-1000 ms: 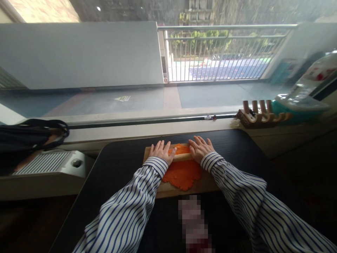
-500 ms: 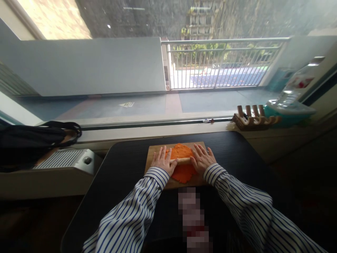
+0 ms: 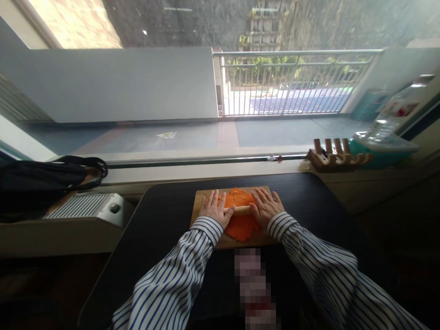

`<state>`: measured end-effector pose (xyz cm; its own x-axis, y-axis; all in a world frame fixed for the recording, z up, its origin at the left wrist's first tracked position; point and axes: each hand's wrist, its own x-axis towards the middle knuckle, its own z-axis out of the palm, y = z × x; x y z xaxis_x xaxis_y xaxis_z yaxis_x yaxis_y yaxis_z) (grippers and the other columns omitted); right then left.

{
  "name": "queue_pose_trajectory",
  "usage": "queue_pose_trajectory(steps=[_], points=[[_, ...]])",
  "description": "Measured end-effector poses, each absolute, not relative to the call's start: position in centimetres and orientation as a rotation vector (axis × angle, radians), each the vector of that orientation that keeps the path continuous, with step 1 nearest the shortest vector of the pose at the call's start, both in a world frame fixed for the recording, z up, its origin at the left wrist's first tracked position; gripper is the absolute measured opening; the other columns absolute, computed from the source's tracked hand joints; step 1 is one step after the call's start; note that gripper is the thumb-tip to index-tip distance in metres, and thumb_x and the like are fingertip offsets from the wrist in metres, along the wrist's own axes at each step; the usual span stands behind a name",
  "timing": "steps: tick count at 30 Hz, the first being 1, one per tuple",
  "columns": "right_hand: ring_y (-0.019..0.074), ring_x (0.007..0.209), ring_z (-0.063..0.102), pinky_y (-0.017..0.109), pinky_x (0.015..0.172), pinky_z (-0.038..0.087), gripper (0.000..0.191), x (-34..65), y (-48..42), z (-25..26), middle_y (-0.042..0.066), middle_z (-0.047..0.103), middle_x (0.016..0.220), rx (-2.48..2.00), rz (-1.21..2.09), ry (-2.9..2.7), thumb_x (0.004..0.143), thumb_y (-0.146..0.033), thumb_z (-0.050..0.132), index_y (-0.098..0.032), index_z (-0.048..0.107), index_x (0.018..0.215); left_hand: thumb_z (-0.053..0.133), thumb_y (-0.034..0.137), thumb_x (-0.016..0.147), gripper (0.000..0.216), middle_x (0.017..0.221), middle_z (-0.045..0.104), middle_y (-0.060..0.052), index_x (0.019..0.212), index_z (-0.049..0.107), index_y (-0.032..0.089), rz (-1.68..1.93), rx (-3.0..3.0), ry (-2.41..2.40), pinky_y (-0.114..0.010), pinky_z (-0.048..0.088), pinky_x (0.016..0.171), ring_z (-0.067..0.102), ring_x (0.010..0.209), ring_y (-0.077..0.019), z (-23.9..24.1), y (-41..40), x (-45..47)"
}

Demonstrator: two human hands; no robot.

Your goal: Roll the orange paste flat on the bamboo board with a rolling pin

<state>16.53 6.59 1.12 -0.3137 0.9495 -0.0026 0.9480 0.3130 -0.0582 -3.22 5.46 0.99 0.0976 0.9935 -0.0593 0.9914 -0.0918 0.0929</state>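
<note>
A flattened orange sheet of dough or modelling clay [image 3: 242, 228] lies on a wooden board [image 3: 198, 201]. Across its middle runs a pale wooden rolling pin [image 3: 242, 210], both ends covered by my hands. My left hand [image 3: 215, 208] rests palm down over the pin's left part, fingers stretched forward and apart. Over the right part lies my right hand [image 3: 266, 206], also flat with fingers spread. Neither hand wraps round the pin. The sheet shows both beyond the pin and on the near side, with a ragged edge.
The board sits on a black table [image 3: 165, 220] by a window. On the sill at right are a wooden rack-like object [image 3: 332, 156], a teal container [image 3: 388, 149] and a clear bottle [image 3: 395, 110]. At left, a black bag [image 3: 41, 183] lies by a white radiator [image 3: 99, 206].
The whole view has shifted slightly. My hands and the rolling pin stay in nearly the same place on the orange sheet.
</note>
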Motion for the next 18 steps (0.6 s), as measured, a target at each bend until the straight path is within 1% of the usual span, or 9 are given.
queue_pose_trajectory(steps=[3,8,12,18], points=[[0.0208,0.133,0.019,0.052,0.106,0.011,0.054,16.0,8.1,1.6,0.005,0.027,0.145,-1.872,0.128,-2.51,0.09,-0.042,0.014,-0.02,0.03,0.137,0.012,0.06,0.084,0.073,0.146,0.022,-0.013,0.138,0.027,0.014,-0.002,2.208,2.039,-0.046,0.01,0.108,0.014,0.135,-0.0245,1.1,7.0,-3.3],[0.02,0.132,0.02,0.053,0.105,0.01,0.05,15.4,11.1,2.0,0.004,0.028,0.144,-1.911,0.195,-2.506,0.09,-0.037,0.018,-0.023,0.033,0.135,0.01,0.059,0.085,0.07,0.145,0.027,-0.011,0.137,0.03,0.017,0.001,2.126,2.066,-0.046,0.011,0.108,0.019,0.134,-0.023,1.1,9.4,-3.4],[0.0203,0.133,0.019,0.055,0.105,0.01,0.05,15.2,12.9,2.0,0.004,0.027,0.145,-1.859,0.225,-2.503,0.089,-0.037,0.018,-0.023,0.033,0.135,0.012,0.06,0.084,0.068,0.145,0.027,-0.01,0.137,0.03,0.02,0.057,2.073,2.07,-0.047,0.013,0.108,0.02,0.133,-0.0225,1.0,10.9,-3.6],[0.0216,0.132,0.02,0.054,0.104,0.012,0.049,14.8,15.2,1.8,0.004,0.03,0.144,-1.849,0.239,-2.471,0.089,-0.036,0.019,-0.023,0.034,0.134,0.011,0.062,0.083,0.07,0.145,0.027,-0.008,0.136,0.031,0.022,0.11,2.037,2.101,-0.049,0.013,0.107,0.018,0.134,-0.0231,0.3,13.1,-4.2]])
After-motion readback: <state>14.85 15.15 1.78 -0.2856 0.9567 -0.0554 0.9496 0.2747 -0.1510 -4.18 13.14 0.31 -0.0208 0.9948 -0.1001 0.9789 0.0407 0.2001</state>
